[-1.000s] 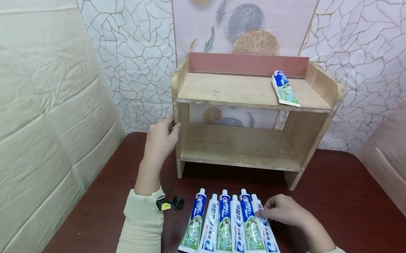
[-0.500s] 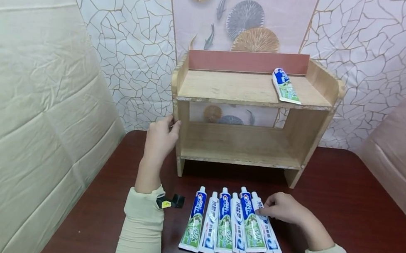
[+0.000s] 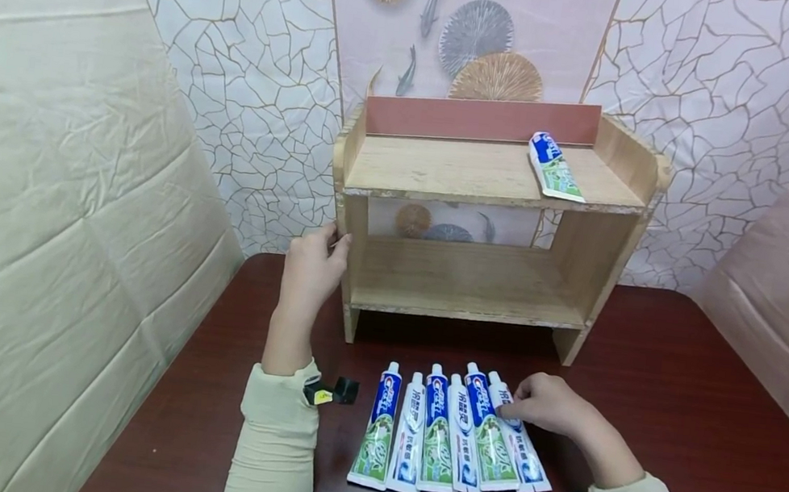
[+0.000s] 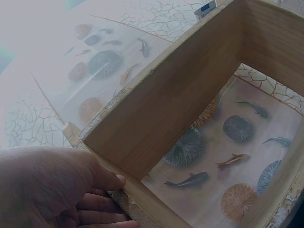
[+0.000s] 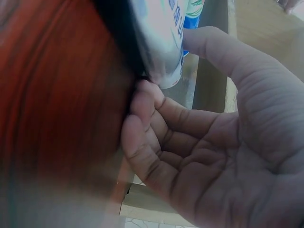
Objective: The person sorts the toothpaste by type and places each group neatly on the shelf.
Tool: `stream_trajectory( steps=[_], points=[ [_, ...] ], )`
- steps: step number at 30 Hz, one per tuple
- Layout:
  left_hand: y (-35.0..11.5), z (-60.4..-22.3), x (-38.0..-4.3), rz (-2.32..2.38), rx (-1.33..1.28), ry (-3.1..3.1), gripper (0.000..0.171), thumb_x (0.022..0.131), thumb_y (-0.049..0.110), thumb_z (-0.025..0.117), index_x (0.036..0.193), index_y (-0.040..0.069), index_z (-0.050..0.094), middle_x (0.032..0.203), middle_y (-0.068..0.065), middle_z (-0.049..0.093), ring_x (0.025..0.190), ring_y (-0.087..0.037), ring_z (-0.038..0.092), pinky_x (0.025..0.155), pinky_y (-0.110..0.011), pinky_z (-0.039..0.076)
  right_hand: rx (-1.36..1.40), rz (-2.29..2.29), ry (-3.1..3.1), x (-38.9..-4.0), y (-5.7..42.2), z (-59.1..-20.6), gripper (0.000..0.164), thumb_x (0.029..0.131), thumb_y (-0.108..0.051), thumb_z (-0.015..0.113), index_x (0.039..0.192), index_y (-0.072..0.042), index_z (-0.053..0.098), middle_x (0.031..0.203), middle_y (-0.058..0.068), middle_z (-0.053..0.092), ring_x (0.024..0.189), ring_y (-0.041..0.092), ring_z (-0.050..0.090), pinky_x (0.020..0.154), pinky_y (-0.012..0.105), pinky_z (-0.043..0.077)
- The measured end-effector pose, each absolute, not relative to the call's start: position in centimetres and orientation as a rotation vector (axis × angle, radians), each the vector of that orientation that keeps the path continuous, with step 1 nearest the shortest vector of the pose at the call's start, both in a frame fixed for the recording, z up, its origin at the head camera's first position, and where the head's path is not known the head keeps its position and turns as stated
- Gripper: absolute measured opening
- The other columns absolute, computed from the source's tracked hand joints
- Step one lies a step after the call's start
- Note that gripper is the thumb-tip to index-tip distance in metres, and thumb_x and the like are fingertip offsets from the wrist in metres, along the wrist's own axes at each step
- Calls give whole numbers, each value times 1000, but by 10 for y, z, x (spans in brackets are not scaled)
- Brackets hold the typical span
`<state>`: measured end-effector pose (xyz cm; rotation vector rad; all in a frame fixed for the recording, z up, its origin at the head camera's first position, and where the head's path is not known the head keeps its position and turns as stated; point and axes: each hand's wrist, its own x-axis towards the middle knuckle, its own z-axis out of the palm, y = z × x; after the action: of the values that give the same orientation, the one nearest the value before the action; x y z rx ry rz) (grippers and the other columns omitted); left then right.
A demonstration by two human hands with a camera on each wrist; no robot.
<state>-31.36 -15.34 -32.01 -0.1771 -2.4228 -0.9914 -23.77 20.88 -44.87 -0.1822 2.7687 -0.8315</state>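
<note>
On the left, my left hand [image 3: 314, 271] grips the side edge of a small wooden shelf [image 3: 459, 286]; its thumb lies over the front edge [image 4: 135, 206] in the left wrist view. My right hand [image 3: 553, 406] pinches the rightmost toothpaste tube [image 3: 525, 459], a white one with blue print, near its cap end. In the right wrist view the thumb lies on one side of this white tube [image 5: 161, 42] and the curled fingertips [image 5: 148, 90] on the other. This tube lies at the end of a row of alternating green-blue tubes [image 3: 490, 444] and white tubes [image 3: 409, 434].
One more green-blue toothpaste tube [image 3: 555, 168] lies on the shelf's top board, toward its right side. The shelf stands at the back of a dark red table [image 3: 697, 410]. Fabric drapes [image 3: 92, 203] hang at both sides, with a patterned backdrop [image 3: 252, 84] behind.
The lower end of the rightmost white tube has shifted slightly to the right under my right hand. The left hand keeps its place on the shelf. The head view has tilted very slightly.
</note>
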Motion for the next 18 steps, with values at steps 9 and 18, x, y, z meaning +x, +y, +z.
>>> stream_trajectory(
  steps=[9, 18],
  points=[
    [-153, -322, -314, -985, -182, -2417, 36, 102, 28, 59, 124, 1, 68, 113, -16, 73, 106, -32, 70, 92, -45, 57, -168, -822, 2769, -238, 208, -449, 30, 79, -33, 83, 70, -9, 68, 60, -2, 54, 56, 12, 47, 50, 26, 34],
    [-154, -321, -314, -986, -183, -2418, 37, 102, 28, 59, 125, 1, 68, 115, -16, 73, 109, -32, 69, 94, -46, 56, -190, -855, 2787, -240, 210, -451, 36, 82, -30, 79, 59, -10, 61, 52, -6, 44, 49, 9, 41, 47, 23, 29]
  ],
)
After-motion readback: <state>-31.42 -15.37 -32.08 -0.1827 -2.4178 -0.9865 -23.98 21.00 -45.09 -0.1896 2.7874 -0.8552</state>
